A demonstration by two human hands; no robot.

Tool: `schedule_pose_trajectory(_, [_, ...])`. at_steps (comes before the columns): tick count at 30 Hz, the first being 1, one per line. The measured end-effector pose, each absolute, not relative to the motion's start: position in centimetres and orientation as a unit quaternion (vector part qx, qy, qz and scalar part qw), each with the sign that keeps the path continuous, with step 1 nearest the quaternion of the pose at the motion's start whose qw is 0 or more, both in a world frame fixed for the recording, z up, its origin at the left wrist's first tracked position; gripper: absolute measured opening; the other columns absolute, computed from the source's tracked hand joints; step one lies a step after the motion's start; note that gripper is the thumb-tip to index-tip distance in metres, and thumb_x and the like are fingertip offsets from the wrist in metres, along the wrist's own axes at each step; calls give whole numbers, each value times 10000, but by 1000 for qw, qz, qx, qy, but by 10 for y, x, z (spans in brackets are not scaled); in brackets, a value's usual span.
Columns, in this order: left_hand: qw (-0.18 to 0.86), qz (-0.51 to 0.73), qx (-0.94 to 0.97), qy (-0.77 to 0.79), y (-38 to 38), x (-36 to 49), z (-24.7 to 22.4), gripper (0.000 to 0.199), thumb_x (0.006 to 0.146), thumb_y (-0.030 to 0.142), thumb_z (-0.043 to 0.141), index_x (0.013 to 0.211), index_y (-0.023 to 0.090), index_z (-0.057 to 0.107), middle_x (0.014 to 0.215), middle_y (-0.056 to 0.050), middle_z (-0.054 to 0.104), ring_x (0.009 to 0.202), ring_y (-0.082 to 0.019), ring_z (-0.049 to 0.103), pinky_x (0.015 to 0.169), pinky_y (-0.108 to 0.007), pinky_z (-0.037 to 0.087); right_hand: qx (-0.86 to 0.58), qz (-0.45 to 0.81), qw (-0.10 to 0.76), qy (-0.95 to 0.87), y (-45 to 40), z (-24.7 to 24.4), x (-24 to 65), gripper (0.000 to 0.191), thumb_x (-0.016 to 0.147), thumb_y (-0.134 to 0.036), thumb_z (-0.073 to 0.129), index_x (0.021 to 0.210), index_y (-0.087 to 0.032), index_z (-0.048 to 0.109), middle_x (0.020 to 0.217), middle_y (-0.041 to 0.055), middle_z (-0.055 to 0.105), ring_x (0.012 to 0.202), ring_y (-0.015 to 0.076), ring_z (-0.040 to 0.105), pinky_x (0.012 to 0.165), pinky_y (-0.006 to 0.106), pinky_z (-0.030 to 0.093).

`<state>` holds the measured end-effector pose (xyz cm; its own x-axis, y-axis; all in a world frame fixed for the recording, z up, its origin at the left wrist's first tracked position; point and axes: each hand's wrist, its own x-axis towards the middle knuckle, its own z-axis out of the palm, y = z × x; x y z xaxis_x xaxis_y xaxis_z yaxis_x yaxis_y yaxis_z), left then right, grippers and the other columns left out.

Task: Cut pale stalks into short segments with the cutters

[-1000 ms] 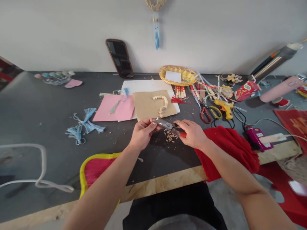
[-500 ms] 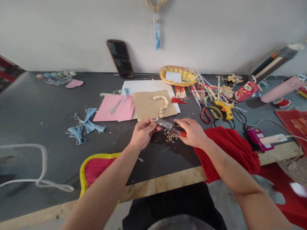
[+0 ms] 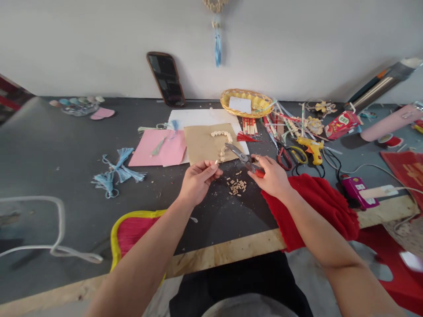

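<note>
My left hand (image 3: 199,179) pinches a small pale stick piece (image 3: 217,162) between thumb and fingertips, its end poking out. My right hand (image 3: 271,175) is closed round the red handles of a pair of cutting pliers (image 3: 243,157), whose metal jaws point up and left, apart from the left hand. Below the pliers lies a loose heap of short cut pieces (image 3: 237,188) on the dark table. Behind both hands, a curved row of pale pieces (image 3: 222,133) rests on a brown sheet (image 3: 201,143).
Pink paper (image 3: 158,147) and blue tassels (image 3: 120,169) lie to the left. A wicker basket (image 3: 226,109), scissors (image 3: 284,158) and a yellow glue gun (image 3: 312,149) sit behind my right hand. Red cloth (image 3: 317,204) drapes the front edge near a purple power strip (image 3: 355,191).
The pliers have moved right and up with my right hand, away from the stick piece in my left. My left hand has hardly moved.
</note>
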<state>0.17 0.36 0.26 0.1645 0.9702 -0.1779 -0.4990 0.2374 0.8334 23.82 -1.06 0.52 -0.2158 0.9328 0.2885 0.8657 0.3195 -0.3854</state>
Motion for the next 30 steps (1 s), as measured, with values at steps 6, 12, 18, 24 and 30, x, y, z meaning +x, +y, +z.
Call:
schedule_pose_trajectory(6, [688, 531, 315, 382, 4, 2, 2, 284, 591, 293, 885, 737, 141, 695, 626, -8, 671, 616, -97, 629, 604, -188, 476, -589, 72, 243, -768, -11, 6, 237, 464, 827, -304, 673, 1267, -207, 564, 1189, 84, 674, 1092, 277, 631, 938, 426, 527])
schedule_pose_trajectory(12, [681, 541, 327, 370, 3, 2, 2, 237, 651, 325, 843, 731, 169, 684, 641, -11, 693, 623, -101, 629, 594, -189, 478, -634, 41, 192, -748, -7, 8, 245, 527, 832, -316, 662, 1330, -207, 528, 1206, 99, 651, 1078, 296, 636, 899, 431, 530])
schedule_pose_trajectory(18, [668, 552, 326, 378, 4, 1, 2, 220, 645, 317, 842, 715, 173, 691, 671, -20, 719, 652, -109, 653, 598, -192, 485, -697, 26, 116, -707, 2, 5, 264, 601, 842, -393, 651, 1383, -207, 465, 1274, 140, 582, 1081, 324, 627, 846, 448, 522])
schedule_pose_trajectory(24, [645, 532, 366, 409, 4, 2, -1, 232, 637, 297, 843, 743, 171, 679, 683, -17, 720, 607, -96, 617, 583, -199, 466, -706, 13, 94, -701, 2, 4, 267, 633, 831, -494, 667, 1358, -186, 498, 1271, 164, 576, 1133, 371, 562, 870, 523, 492])
schedule_pose_trajectory(30, [498, 461, 580, 451, -5, 7, -3, 134, 727, 275, 760, 773, 175, 683, 714, 2, 676, 627, -101, 580, 599, -218, 458, -548, 14, 310, -776, -9, 13, 246, 195, 930, -292, 564, 1075, -217, 671, 1078, 90, 672, 1076, 258, 569, 946, 457, 484])
